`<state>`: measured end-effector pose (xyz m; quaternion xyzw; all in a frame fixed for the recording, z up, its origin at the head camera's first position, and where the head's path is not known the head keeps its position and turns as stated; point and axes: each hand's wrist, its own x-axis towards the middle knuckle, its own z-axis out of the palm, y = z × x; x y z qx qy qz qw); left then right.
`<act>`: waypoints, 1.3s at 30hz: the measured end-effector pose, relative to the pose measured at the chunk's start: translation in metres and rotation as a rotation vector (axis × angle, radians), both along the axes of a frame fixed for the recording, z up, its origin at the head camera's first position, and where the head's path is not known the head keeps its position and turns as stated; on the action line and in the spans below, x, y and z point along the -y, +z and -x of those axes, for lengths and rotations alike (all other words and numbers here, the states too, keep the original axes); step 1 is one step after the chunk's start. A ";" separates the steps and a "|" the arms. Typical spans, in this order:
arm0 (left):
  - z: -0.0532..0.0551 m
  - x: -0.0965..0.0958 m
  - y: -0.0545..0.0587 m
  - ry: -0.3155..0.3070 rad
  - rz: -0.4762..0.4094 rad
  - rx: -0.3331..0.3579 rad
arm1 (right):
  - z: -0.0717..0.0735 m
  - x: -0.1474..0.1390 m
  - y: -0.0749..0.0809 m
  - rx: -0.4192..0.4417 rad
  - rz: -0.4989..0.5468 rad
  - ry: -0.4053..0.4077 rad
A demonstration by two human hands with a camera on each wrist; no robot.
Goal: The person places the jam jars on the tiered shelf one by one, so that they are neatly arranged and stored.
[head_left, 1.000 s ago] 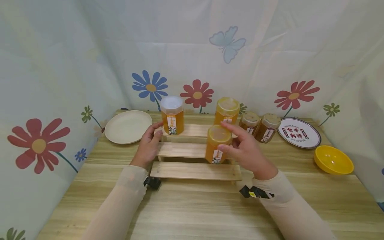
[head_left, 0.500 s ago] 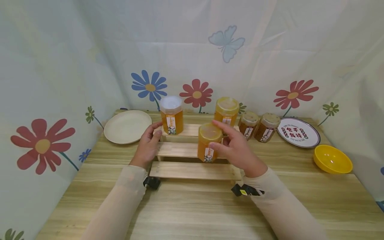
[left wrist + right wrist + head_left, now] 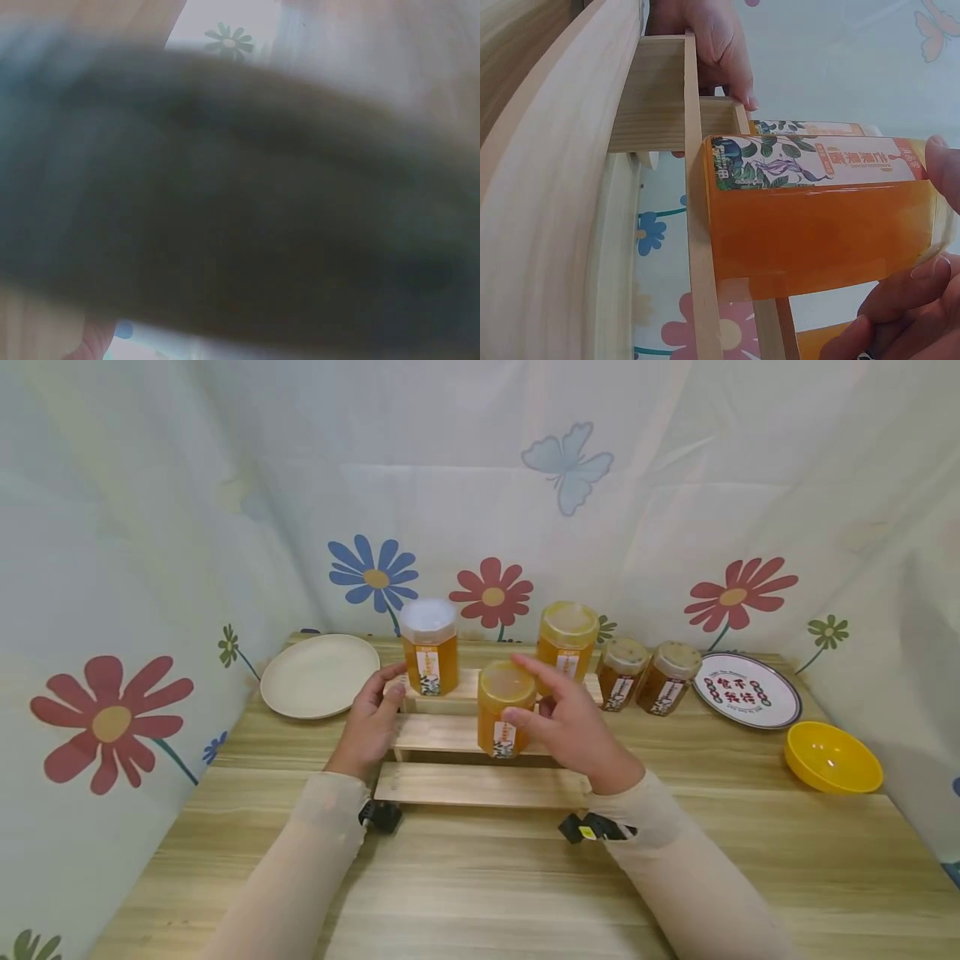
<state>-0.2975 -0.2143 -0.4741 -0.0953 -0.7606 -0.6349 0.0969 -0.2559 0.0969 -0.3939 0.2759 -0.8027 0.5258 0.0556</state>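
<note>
My right hand [image 3: 573,727] grips an orange jar [image 3: 504,714] with a yellowish lid near its top. The jar is upright at the middle step of a wooden three-step rack [image 3: 480,785]; in the right wrist view its base meets the step's board. My left hand [image 3: 369,722] holds the rack's left end, and its fingers [image 3: 739,79] show there in the right wrist view. On the top step stand a white-lidded orange jar [image 3: 431,652] at the left and another orange jar [image 3: 567,639] at the right. A dark blur covers most of the left wrist view.
Two darker brown jars [image 3: 621,681] [image 3: 667,681] stand right of the rack. Beyond them lie a white plate [image 3: 776,714] with red characters and a yellow bowl [image 3: 832,760]. A cream plate [image 3: 318,677] lies at the back left. A flowered cloth [image 3: 420,485] hangs behind the table.
My right hand has carried the orange jar leftward along the middle step, from its right part towards its centre. The left hand has stayed at the rack's end.
</note>
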 end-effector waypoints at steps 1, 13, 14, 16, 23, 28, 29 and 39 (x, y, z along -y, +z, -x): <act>0.000 0.000 0.000 0.003 -0.003 0.001 | 0.000 0.001 0.000 0.005 0.003 -0.001; 0.000 -0.003 0.003 0.011 -0.012 -0.001 | -0.001 0.009 -0.007 0.030 0.090 -0.006; -0.001 -0.003 0.002 0.011 -0.011 0.000 | -0.001 0.010 -0.008 0.035 0.108 0.003; 0.000 -0.003 0.002 0.014 -0.011 -0.001 | -0.001 0.012 -0.010 0.045 0.148 0.024; 0.000 -0.003 0.001 0.021 -0.005 -0.003 | -0.002 0.015 -0.012 0.058 0.156 0.030; 0.000 -0.003 0.001 0.010 -0.018 0.004 | -0.013 0.010 0.002 0.042 0.018 -0.072; 0.000 -0.003 0.000 0.008 -0.019 0.005 | -0.016 0.007 0.006 0.043 0.005 -0.090; 0.001 -0.002 0.001 0.011 -0.003 -0.007 | -0.029 -0.044 0.047 -0.050 0.077 -0.318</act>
